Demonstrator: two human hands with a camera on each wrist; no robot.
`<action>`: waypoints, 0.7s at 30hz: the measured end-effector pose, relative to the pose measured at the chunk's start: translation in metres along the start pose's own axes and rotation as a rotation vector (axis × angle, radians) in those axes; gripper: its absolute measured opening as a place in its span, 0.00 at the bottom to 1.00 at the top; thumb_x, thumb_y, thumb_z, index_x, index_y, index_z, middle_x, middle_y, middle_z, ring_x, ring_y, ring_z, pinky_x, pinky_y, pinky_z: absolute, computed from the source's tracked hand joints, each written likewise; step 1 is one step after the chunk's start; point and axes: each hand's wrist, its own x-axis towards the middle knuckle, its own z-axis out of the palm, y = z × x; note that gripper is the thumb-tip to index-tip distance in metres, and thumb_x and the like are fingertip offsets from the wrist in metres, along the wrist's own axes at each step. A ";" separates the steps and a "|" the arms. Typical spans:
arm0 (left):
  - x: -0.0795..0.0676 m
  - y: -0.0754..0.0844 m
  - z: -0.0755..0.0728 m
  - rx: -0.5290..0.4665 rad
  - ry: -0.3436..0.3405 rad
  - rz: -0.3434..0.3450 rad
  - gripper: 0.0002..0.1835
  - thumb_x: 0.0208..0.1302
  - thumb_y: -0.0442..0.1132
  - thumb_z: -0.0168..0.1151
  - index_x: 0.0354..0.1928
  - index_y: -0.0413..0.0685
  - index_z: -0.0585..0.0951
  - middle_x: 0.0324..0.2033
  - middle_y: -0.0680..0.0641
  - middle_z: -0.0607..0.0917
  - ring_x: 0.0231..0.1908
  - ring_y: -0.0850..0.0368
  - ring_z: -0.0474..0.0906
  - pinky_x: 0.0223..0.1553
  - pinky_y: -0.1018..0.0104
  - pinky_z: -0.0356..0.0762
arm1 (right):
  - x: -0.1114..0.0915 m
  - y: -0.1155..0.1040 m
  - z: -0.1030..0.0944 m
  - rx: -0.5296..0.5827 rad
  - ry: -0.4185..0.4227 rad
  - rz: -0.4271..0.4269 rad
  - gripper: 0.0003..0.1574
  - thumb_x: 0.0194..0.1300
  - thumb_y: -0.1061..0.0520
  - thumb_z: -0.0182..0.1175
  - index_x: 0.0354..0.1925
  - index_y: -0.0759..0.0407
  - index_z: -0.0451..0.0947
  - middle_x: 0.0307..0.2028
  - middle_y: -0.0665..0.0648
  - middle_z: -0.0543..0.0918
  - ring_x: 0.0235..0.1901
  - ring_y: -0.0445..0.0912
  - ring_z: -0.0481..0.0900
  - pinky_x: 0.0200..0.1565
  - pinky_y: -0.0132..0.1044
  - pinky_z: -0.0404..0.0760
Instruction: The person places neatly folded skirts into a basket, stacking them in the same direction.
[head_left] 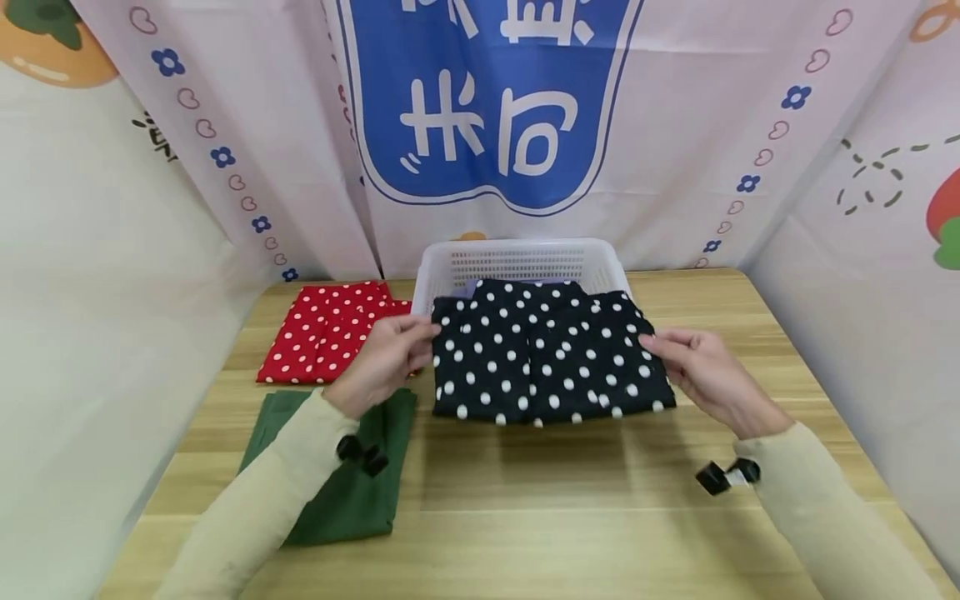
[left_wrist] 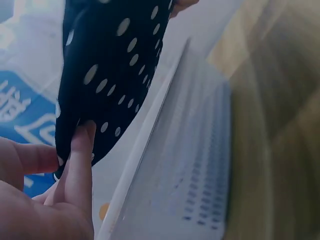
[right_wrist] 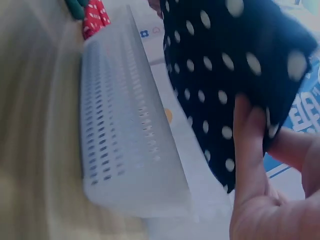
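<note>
On the wooden surface [head_left: 562, 533], a red dotted cloth [head_left: 318, 333] lies beyond a green cloth [head_left: 356, 508], then the left hand [head_left: 384, 360] pinches one edge of a black dotted cloth [head_left: 551, 358] raised at the white basket [head_left: 517, 265], the right hand [head_left: 697, 371] pinching its opposite edge.

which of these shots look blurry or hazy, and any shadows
Head view: bright and fairly crisp, with a soft shadow on the table below the black dotted cloth; left wrist view: dimmer and hazy, table grain smeared at the right; right wrist view: also hazy, table smeared at the left, though holes in the white basket stay distinguishable.
</note>
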 end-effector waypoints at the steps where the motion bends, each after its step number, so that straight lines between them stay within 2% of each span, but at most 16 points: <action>1: 0.010 0.002 -0.001 0.003 0.030 0.003 0.22 0.69 0.41 0.58 0.62 0.41 0.75 0.54 0.42 0.81 0.43 0.57 0.86 0.46 0.65 0.84 | 0.008 -0.002 0.002 0.038 0.016 -0.009 0.14 0.63 0.54 0.65 0.45 0.59 0.81 0.39 0.47 0.85 0.37 0.36 0.84 0.43 0.27 0.84; 4: 0.039 0.009 -0.002 0.016 0.123 0.024 0.22 0.68 0.43 0.60 0.61 0.44 0.76 0.55 0.42 0.81 0.46 0.57 0.84 0.47 0.67 0.84 | 0.031 -0.009 0.010 0.133 0.047 -0.019 0.25 0.61 0.58 0.66 0.55 0.63 0.75 0.45 0.48 0.84 0.43 0.37 0.84 0.49 0.28 0.83; 8: 0.066 0.018 0.000 0.076 0.225 0.050 0.21 0.68 0.43 0.60 0.61 0.46 0.77 0.56 0.44 0.80 0.50 0.57 0.82 0.51 0.66 0.82 | 0.056 -0.014 0.017 0.146 0.096 -0.008 0.39 0.60 0.61 0.67 0.67 0.65 0.64 0.49 0.49 0.81 0.45 0.35 0.84 0.51 0.27 0.81; 12: 0.082 0.024 0.000 0.170 0.268 0.089 0.20 0.68 0.44 0.59 0.60 0.46 0.78 0.56 0.44 0.81 0.51 0.54 0.81 0.53 0.63 0.82 | 0.073 -0.017 0.020 0.074 0.152 -0.020 0.40 0.61 0.60 0.66 0.68 0.63 0.63 0.57 0.54 0.78 0.47 0.34 0.82 0.51 0.26 0.81; 14: 0.087 0.025 -0.003 0.231 0.273 0.132 0.20 0.69 0.43 0.58 0.60 0.44 0.77 0.55 0.43 0.81 0.52 0.52 0.81 0.54 0.62 0.81 | 0.079 -0.017 0.018 -0.008 0.188 -0.080 0.37 0.62 0.61 0.64 0.67 0.64 0.65 0.60 0.59 0.77 0.49 0.37 0.83 0.52 0.26 0.81; 17: 0.085 0.025 -0.017 0.381 0.295 0.219 0.20 0.69 0.43 0.58 0.60 0.44 0.75 0.55 0.43 0.82 0.54 0.51 0.81 0.57 0.60 0.80 | 0.080 -0.015 0.011 -0.211 0.266 -0.189 0.31 0.65 0.60 0.62 0.65 0.62 0.69 0.61 0.62 0.77 0.53 0.41 0.82 0.53 0.26 0.80; 19: 0.078 0.022 -0.032 0.463 0.307 0.269 0.20 0.69 0.43 0.57 0.60 0.44 0.74 0.56 0.43 0.82 0.56 0.51 0.80 0.59 0.58 0.78 | 0.076 -0.012 0.004 -0.359 0.315 -0.232 0.29 0.65 0.54 0.62 0.63 0.60 0.71 0.61 0.61 0.78 0.56 0.43 0.81 0.55 0.29 0.80; 21: 0.066 0.018 -0.051 0.585 0.328 0.314 0.20 0.70 0.44 0.55 0.60 0.46 0.75 0.56 0.45 0.82 0.57 0.51 0.78 0.59 0.56 0.78 | 0.069 -0.011 -0.003 -0.497 0.326 -0.239 0.31 0.66 0.47 0.62 0.63 0.57 0.72 0.60 0.59 0.78 0.58 0.46 0.79 0.58 0.35 0.79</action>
